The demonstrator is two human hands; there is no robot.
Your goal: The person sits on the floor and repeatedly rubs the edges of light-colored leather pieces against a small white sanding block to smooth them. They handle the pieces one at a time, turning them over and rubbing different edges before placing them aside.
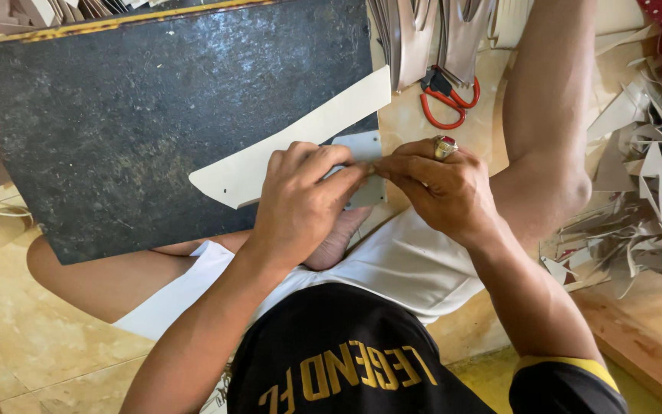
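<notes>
Two hands (369, 192), one cream cutout (285, 146), one scissors (446, 96)

Scissors (447, 100): red-handled, lying on the tiled floor beyond the right hand, just beside the hanging strips.
Strips (430, 31): grey-beige cut pieces in a bunch, further out than the scissors.
Offcuts (645, 176): loose heap of pale scraps, well to the right of the right hand.
Wooden plank (637, 345): right of the right forearm, near the lower edge.
Floor (32, 337): beige tiles, left of the left arm.
</notes>
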